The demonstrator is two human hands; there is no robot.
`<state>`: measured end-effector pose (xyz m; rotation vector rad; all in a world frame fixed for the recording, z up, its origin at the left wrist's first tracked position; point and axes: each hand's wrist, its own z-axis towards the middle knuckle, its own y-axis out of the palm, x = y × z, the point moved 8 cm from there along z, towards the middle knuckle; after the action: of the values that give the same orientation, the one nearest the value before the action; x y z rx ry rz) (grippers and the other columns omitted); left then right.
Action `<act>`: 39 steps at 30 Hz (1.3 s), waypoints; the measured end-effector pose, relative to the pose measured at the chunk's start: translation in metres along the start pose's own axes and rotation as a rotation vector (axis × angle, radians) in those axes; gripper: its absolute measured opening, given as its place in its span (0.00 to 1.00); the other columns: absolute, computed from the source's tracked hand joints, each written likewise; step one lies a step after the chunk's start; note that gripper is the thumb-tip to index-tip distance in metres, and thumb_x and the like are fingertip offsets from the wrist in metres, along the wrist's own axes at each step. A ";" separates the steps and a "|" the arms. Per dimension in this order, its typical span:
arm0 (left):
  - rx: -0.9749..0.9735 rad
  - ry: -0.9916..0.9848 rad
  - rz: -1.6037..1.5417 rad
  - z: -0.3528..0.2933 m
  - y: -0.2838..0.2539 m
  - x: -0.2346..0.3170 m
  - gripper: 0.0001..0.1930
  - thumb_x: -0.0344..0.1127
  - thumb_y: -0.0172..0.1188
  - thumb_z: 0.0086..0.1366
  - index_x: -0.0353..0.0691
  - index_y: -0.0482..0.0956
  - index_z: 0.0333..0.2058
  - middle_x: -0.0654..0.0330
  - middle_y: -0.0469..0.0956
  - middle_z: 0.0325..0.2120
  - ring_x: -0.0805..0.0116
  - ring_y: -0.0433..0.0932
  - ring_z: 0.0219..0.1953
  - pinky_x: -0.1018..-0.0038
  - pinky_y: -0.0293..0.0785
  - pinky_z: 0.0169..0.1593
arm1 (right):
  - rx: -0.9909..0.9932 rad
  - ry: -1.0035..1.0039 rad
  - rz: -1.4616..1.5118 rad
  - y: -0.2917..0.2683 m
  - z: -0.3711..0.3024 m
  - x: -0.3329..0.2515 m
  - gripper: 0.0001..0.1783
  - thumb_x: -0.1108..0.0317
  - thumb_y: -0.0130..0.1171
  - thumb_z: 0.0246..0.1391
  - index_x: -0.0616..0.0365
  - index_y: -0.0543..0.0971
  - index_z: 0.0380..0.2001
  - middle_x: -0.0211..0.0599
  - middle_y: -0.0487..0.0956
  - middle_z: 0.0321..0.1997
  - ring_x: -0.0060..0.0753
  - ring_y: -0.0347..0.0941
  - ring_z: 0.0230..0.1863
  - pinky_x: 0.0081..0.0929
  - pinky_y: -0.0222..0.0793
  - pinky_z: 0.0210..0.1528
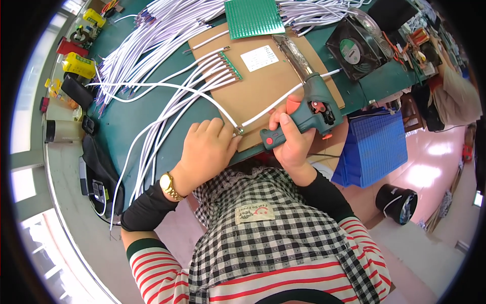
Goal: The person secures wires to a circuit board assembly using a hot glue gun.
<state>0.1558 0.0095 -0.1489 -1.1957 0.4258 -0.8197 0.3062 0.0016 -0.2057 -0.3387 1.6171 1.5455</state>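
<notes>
My right hand (pixel 293 139) is wrapped round the handle of a dark green soldering gun (pixel 320 99) with red buttons. Its long metal barrel (pixel 293 55) points away from me over a brown cardboard sheet. My left hand (pixel 210 147) is closed at the sheet's near edge, its fingertips pinching a small circuit board (pixel 238 130), partly hidden. Two white cables (pixel 273 105) meet at that board, one from the left and one running right behind the gun. Further off on the cardboard (pixel 263 81), a row of white cables (pixel 212 71) ends at a strip of small green boards (pixel 230 66).
A green panel of boards (pixel 254 19) and bundles of white cables (pixel 157 30) lie at the back. A black fan (pixel 354 48) stands at the right. Blue crates (pixel 377 144) and a black bucket (pixel 397 203) are beside the table. Yellow bottles (pixel 78 65) line the left edge.
</notes>
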 end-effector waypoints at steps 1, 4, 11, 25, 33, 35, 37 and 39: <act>0.000 0.005 0.000 0.000 0.003 0.000 0.11 0.37 0.62 0.51 0.40 0.70 0.26 0.60 0.65 0.21 0.64 0.69 0.24 0.69 0.62 0.28 | -0.014 -0.004 0.003 0.000 0.000 0.001 0.20 0.79 0.51 0.52 0.62 0.65 0.49 0.33 0.71 0.28 0.23 0.69 0.27 0.31 0.68 0.44; -0.024 -0.094 -0.109 -0.001 0.014 -0.009 0.13 0.36 0.63 0.51 0.38 0.68 0.29 0.59 0.66 0.21 0.60 0.68 0.24 0.68 0.62 0.29 | -0.001 0.022 -0.005 0.000 0.002 0.001 0.20 0.80 0.52 0.51 0.61 0.65 0.49 0.34 0.72 0.30 0.23 0.69 0.27 0.25 0.68 0.37; -0.019 -0.170 -0.437 0.004 0.004 -0.018 0.13 0.30 0.61 0.53 0.34 0.68 0.34 0.50 0.68 0.30 0.50 0.70 0.31 0.62 0.67 0.33 | 0.015 0.048 -0.102 0.001 0.002 0.002 0.20 0.77 0.53 0.51 0.60 0.65 0.49 0.31 0.71 0.27 0.23 0.69 0.26 0.40 0.64 0.53; -0.608 -0.333 -0.912 0.058 0.055 -0.024 0.08 0.29 0.62 0.53 0.28 0.78 0.26 0.56 0.77 0.17 0.72 0.77 0.19 0.76 0.73 0.25 | 0.033 0.063 -0.065 -0.003 -0.006 0.000 0.21 0.78 0.52 0.51 0.59 0.64 0.50 0.34 0.71 0.31 0.24 0.69 0.28 0.42 0.59 0.58; -0.624 -0.445 -1.133 0.052 0.070 -0.031 0.07 0.29 0.64 0.53 0.29 0.79 0.26 0.61 0.78 0.19 0.78 0.75 0.20 0.80 0.72 0.25 | -0.021 -0.033 -0.113 -0.006 -0.039 -0.011 0.21 0.75 0.49 0.54 0.58 0.59 0.52 0.32 0.69 0.29 0.24 0.68 0.29 0.43 0.58 0.57; -0.607 -0.411 -1.047 0.054 0.066 -0.032 0.07 0.29 0.64 0.53 0.29 0.80 0.27 0.61 0.78 0.19 0.79 0.75 0.20 0.81 0.71 0.25 | -0.039 -0.025 -0.152 -0.004 -0.044 -0.011 0.22 0.74 0.49 0.54 0.57 0.59 0.52 0.33 0.69 0.29 0.24 0.68 0.30 0.40 0.61 0.51; -0.620 -0.407 -1.059 0.055 0.065 -0.032 0.07 0.28 0.63 0.53 0.29 0.80 0.27 0.61 0.78 0.19 0.79 0.75 0.20 0.81 0.71 0.24 | -0.039 -0.007 -0.157 -0.005 -0.047 -0.009 0.22 0.74 0.49 0.54 0.56 0.59 0.52 0.33 0.69 0.29 0.24 0.68 0.30 0.40 0.61 0.52; -0.627 -0.407 -1.066 0.056 0.066 -0.033 0.06 0.28 0.63 0.52 0.29 0.80 0.27 0.61 0.78 0.19 0.78 0.75 0.20 0.81 0.70 0.24 | -0.046 0.011 -0.156 -0.004 -0.048 -0.006 0.22 0.74 0.49 0.54 0.56 0.59 0.52 0.33 0.69 0.29 0.24 0.68 0.30 0.40 0.61 0.52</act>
<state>0.1946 0.0789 -0.1962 -2.1807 -0.3897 -1.3394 0.2945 -0.0457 -0.2103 -0.4877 1.5281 1.4662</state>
